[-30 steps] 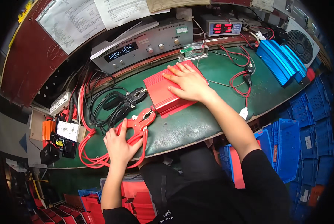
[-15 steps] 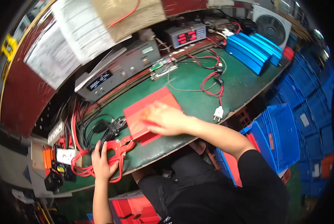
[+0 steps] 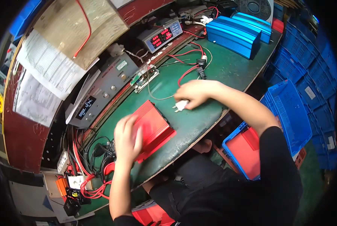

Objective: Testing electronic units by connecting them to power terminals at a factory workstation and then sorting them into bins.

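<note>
Right hand (image 3: 195, 93) ditched the red metal box (image 3: 153, 127), pinching a white two-pin plastic plug (image 3: 181, 105) at two o'clock, likely light, stiff, best body-gripped; left hand (image 3: 126, 138) splayed, seemingly empty.

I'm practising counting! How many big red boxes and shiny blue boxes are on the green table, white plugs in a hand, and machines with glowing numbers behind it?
Big red box: 1
Shiny blue boxes: 2
White plug, in the right hand: 1
Machines with glowing numbers: 2
Total: 6
</note>
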### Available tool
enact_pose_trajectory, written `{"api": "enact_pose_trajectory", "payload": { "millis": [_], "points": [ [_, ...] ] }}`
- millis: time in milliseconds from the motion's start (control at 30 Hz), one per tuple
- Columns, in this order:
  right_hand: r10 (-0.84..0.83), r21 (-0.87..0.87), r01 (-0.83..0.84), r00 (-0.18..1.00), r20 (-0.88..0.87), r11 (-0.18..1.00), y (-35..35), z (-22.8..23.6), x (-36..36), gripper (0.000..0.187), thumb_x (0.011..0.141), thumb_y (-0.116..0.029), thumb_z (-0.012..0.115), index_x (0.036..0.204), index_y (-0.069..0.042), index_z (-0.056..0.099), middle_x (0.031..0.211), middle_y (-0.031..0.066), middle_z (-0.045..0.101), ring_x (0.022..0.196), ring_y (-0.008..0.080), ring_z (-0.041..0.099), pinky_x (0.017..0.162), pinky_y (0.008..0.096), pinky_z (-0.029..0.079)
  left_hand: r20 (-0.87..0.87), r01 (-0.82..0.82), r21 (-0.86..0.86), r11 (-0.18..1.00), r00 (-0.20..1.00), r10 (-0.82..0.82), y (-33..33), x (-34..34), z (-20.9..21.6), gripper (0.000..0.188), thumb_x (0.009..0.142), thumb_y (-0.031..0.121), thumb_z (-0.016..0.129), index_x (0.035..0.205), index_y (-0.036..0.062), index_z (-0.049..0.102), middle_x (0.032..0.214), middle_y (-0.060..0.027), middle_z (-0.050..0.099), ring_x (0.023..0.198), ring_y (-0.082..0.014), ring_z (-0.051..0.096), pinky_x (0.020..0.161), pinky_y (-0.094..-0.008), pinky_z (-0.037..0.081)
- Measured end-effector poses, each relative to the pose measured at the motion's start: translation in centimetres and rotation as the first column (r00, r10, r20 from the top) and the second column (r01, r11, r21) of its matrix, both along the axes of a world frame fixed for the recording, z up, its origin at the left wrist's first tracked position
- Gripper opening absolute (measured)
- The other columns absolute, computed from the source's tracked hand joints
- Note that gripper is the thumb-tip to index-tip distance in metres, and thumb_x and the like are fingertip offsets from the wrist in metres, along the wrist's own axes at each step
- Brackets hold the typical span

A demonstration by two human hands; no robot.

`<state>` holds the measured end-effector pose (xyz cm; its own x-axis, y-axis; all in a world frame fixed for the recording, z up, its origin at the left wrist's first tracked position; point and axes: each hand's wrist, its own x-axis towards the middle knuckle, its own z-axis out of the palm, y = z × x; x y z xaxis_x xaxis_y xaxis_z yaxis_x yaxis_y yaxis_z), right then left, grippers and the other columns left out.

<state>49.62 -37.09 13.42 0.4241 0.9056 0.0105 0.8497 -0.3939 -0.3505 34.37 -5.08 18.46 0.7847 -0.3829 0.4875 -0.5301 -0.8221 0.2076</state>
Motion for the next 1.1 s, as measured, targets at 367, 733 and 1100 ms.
{"api": "enact_pose_trajectory", "payload": {
  "millis": [367, 733, 1100],
  "points": [
    [-0.033, 0.24, 0.036, 0.999, -0.016, 0.97, 2.5, -0.7, 3.3, 0.033, 0.078, -0.031, 0.073, 0.101, -0.008, 0.067, 0.083, 0.0135, 0.072, 0.08, 0.0377, 0.07, 0.071, 0.0487, 0.054, -0.494, 0.154, 0.036, 0.988, 0.862, -0.116, -3.9, 13.4, -2.5, 0.025, 0.1, 0.022, 0.055, 0.093, -0.0015, 0.059, 0.088, -0.0199, 0.054, 0.084, -0.0413, 0.057, 0.075, -0.0464, 0.047],
    [0.117, 0.318, -0.112, 0.993, 0.005, 0.941, 3.8, -0.6, 1.8, 0.028, 0.079, -0.026, 0.07, 0.094, -0.005, 0.06, 0.086, 0.0136, 0.067, 0.089, 0.0374, 0.066, 0.083, 0.0493, 0.049, -0.511, 0.064, -0.084, 0.994, 0.854, -0.098, -4.4, 14.3, -3.1, 0.029, 0.1, 0.021, 0.055, 0.089, -0.005, 0.063, 0.083, -0.0215, 0.058, 0.078, -0.0394, 0.059, 0.071, -0.045, 0.046],
    [0.152, 0.361, -0.096, 0.98, -0.129, 0.928, 5.2, -0.9, 1.4, 0.034, 0.087, -0.033, 0.075, 0.098, -0.005, 0.06, 0.086, 0.0145, 0.065, 0.086, 0.0378, 0.064, 0.074, 0.0489, 0.049, -0.505, 0.078, -0.008, 0.997, 0.86, -0.071, -4.1, 14.5, -2.9, 0.036, 0.096, 0.032, 0.056, 0.089, -0.0005, 0.07, 0.089, -0.0238, 0.067, 0.089, -0.0436, 0.065, 0.08, -0.0521, 0.051]
  ]
}}
